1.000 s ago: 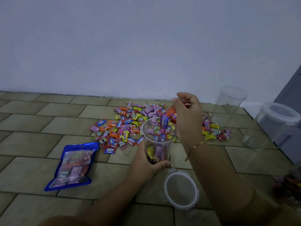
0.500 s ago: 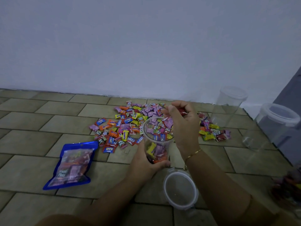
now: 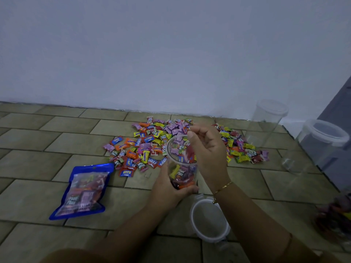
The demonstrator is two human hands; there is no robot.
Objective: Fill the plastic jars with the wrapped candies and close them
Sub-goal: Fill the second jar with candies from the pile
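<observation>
While the left hand [image 3: 171,188] grips the lower part of a clear plastic jar [image 3: 182,164] and holds it upright, mouth tipped slightly toward the viewer, the right hand [image 3: 208,149] hovers just beside the rim at the jar's three o'clock, fingers loosely curled; whether it holds any candy cannot be told. The jar is partly filled. The heap of wrapped candies [image 3: 152,147] lies on the tiled floor [image 3: 47,149] beyond the jar, spreading from ten to two o'clock, nearer the right hand. The jar's lid [image 3: 209,221] lies at five o'clock.
</observation>
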